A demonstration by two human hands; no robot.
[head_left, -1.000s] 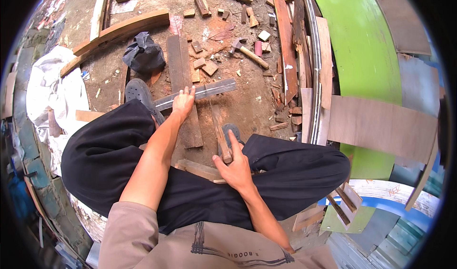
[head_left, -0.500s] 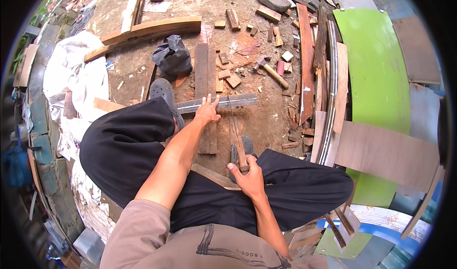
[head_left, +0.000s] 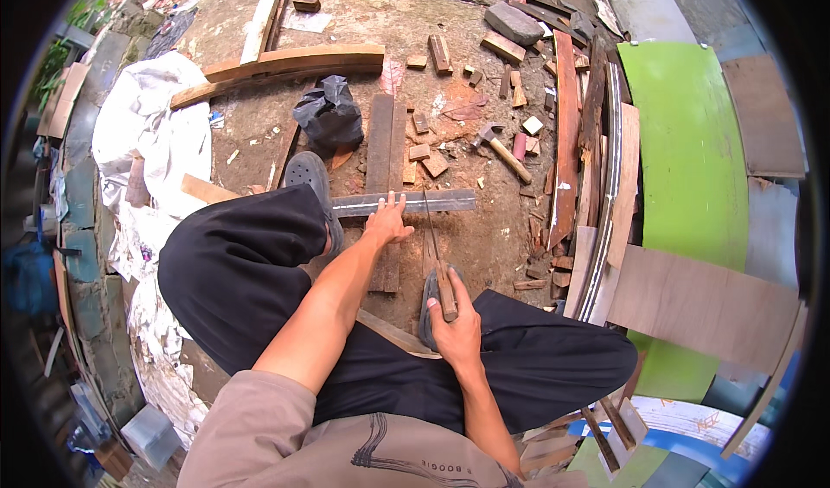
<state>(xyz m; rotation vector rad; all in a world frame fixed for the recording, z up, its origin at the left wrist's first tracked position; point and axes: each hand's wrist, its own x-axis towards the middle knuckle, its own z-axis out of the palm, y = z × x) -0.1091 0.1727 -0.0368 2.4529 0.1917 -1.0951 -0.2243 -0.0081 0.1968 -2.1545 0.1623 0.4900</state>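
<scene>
My left hand (head_left: 388, 221) lies with fingers spread over a narrow grey wooden strip (head_left: 452, 200), pressing it from above. The strip lies crosswise over a long brown plank (head_left: 381, 146) on the ground. My right hand (head_left: 456, 331) is wrapped around the wooden handle of a handsaw (head_left: 447, 296). Its thin blade points away from me and crosses the strip just right of my left fingers. How deep the blade sits in the wood I cannot tell. A grey clog (head_left: 427, 312) on my foot shows under the saw handle.
A hammer (head_left: 505, 155) lies ahead to the right, near small wood offcuts (head_left: 435, 164). A black plastic bag (head_left: 329, 116) stands beyond my left foot. Long boards (head_left: 564, 133) and a green panel (head_left: 683, 142) line the right; a white sack (head_left: 151, 133) lies left.
The whole view has shifted slightly, so the ground appears lower and more to the right. My right hand and the saw have slid a little forward relative to the strip. The left hand stays on it.
</scene>
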